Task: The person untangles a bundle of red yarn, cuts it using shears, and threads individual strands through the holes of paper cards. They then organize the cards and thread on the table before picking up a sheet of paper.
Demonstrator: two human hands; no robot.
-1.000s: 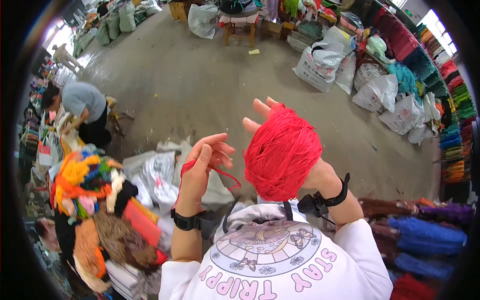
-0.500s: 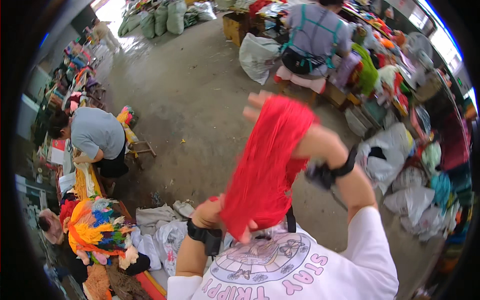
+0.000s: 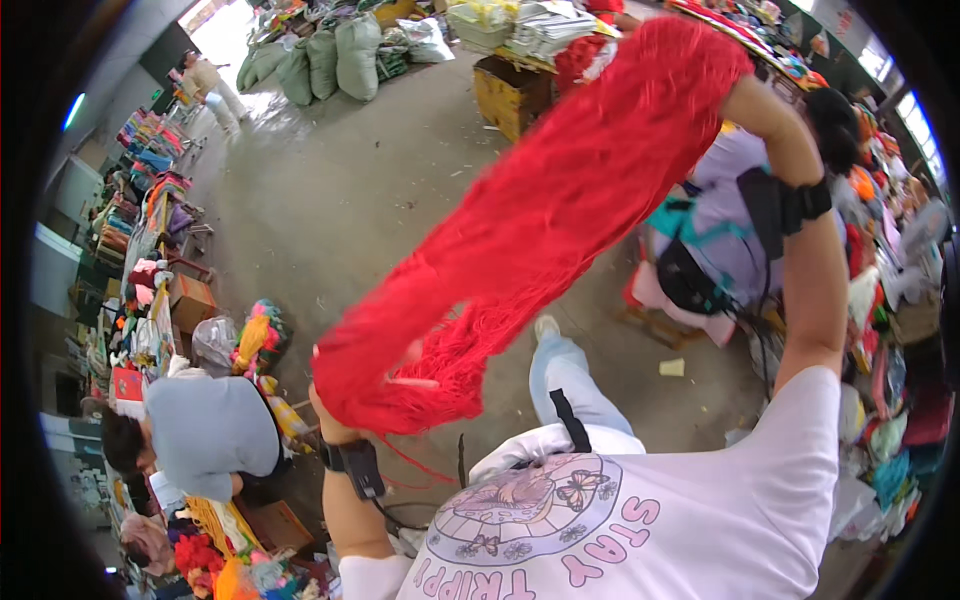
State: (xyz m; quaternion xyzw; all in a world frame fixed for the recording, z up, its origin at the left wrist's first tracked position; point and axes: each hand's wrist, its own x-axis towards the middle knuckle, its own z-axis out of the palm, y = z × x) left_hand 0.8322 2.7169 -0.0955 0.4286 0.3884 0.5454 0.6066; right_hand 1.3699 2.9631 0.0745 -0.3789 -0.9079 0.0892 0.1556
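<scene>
A long skein of red yarn stretches diagonally between my two hands as a wide loop. My left hand holds its near lower end, mostly covered by the strands, with some fingertips showing inside the loop. Up at the far right, my right hand holds the other end; its fingers are hidden in the yarn. A few loose red strands trail below the lower end. Each wrist wears a black strapped device.
A person in a grey-blue shirt bends over a table at left. Another person in a lilac top sits close behind my right arm. Beyond the skein stand a yellow-brown box and stuffed sacks. Heaped yarn lines both sides.
The skein was bunched close to my body and is now pulled out long. My right hand has moved up and right, my left hand leftward. The surroundings have shifted in view.
</scene>
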